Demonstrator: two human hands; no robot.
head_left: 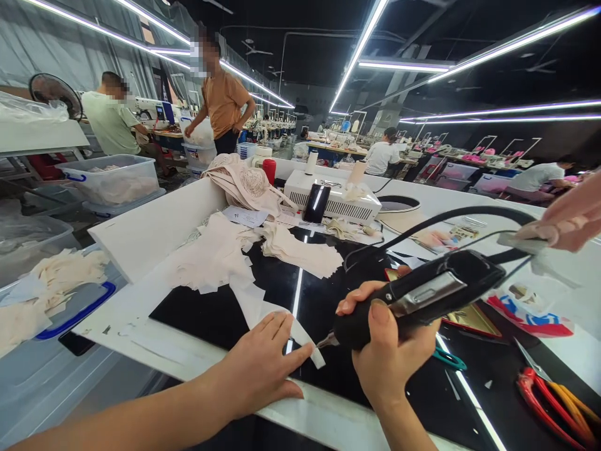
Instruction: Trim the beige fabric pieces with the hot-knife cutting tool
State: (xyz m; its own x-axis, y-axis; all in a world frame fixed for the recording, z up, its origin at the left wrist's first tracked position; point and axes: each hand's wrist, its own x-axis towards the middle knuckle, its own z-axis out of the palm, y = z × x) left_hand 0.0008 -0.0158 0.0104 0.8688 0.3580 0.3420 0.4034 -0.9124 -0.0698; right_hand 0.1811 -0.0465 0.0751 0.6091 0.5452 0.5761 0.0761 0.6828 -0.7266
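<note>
My left hand (260, 360) lies flat with fingers stretched out on the end of a narrow white fabric strip (248, 304). My right hand (397, 351) is wrapped round a black corded handheld tool (361, 322) with a metal lever on its side. Its pointed metal tip meets the strip's edge by my left index finger. Behind my hands, a pile of cream fabric pieces (211, 254) and a smaller stack of cream pieces (303, 250) rest on the glossy black board (201, 316).
Another person's hand (573, 213) is by the tool's cable at upper right. Red-handled scissors (539, 394) and a teal-handled tool (449, 359) lie to the right. A phone (317, 202) leans on a white vented box (350, 203). Fabric-filled bins (113, 178) stand left.
</note>
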